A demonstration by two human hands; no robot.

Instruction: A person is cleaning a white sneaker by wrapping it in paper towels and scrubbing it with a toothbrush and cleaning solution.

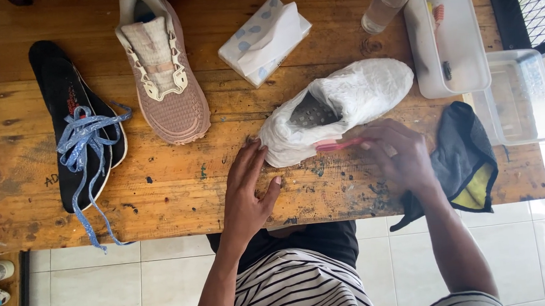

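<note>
A shoe covered in white tissue [339, 107] lies on its side in the middle of the wooden table [180, 198]. My left hand [249, 186] rests flat on the table with its fingertips touching the heel end of the wrapped shoe. My right hand [397, 154] grips a pink brush [336, 145], whose head lies against the shoe's lower side.
A pink laceless shoe [164, 71] stands at the back left, beside two black insoles [67, 103] and blue laces [86, 143]. A tissue pack [264, 38], a clear bottle [387, 4], two clear trays [447, 38] and a dark cloth [461, 159] lie around the right.
</note>
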